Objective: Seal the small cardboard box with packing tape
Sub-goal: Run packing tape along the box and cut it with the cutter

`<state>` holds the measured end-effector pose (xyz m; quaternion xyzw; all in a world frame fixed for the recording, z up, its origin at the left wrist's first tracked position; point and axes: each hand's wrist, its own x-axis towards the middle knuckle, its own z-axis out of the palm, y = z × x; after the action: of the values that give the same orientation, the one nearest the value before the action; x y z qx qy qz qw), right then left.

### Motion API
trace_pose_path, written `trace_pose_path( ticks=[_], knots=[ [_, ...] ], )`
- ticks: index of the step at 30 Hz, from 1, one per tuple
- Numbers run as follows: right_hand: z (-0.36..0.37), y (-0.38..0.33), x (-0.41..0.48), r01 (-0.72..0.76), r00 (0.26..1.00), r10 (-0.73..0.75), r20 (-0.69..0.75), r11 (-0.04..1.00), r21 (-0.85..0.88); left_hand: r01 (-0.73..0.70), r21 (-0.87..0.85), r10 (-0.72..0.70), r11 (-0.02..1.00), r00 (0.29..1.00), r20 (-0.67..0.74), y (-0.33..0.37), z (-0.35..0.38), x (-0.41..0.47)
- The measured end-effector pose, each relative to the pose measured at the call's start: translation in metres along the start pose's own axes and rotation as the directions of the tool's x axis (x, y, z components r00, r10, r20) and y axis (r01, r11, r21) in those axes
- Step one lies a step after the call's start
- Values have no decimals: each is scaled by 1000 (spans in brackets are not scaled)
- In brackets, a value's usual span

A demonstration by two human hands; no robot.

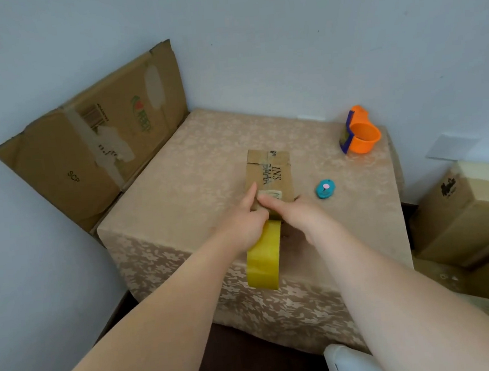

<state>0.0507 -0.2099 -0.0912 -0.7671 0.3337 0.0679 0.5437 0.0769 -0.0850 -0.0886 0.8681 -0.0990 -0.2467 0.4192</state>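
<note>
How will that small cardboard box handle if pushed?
The small cardboard box looks light for its size; it would probably slide on the tablecloth unless pinned, as the right hand presses it. Old tape and scuffed print suggest reused card, so corners may crush under hard pressure.

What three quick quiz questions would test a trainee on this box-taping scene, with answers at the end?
1. True or false: the small teal tool lies on the table, to the right of the small cardboard box.
2. Multiple choice: what does the left hand hold? A, the yellow tape roll; B, the orange dispenser; C, the small teal tool.
3. Short answer: which end of the box do the index fingers of the left hand and the right hand touch?

Key: 1 true; 2 A; 3 the end nearest the person.
</note>
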Motion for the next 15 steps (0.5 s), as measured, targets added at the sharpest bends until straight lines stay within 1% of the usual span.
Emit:
trace_pose_path(
  ticks=[6, 9, 12, 15],
  knots=[
    [9, -1, 16, 12, 999, -13, -50, 1000, -5, 42, 211, -45, 977, 999, 7, -1, -4, 5],
    [10, -1, 17, 11, 997, -13, -74, 999, -37, 50, 278, -53, 959, 999, 2, 6, -3, 0],
    [9, 1, 20, 14, 993, -33, -114, 988, -156, 53, 332, -55, 942, 998, -4, 8, -2, -1],
    [7, 2, 22, 19, 982, -72, -173, 957, -291, 13, 495, 17, 869, 998, -55, 11, 1, -1]
  ],
)
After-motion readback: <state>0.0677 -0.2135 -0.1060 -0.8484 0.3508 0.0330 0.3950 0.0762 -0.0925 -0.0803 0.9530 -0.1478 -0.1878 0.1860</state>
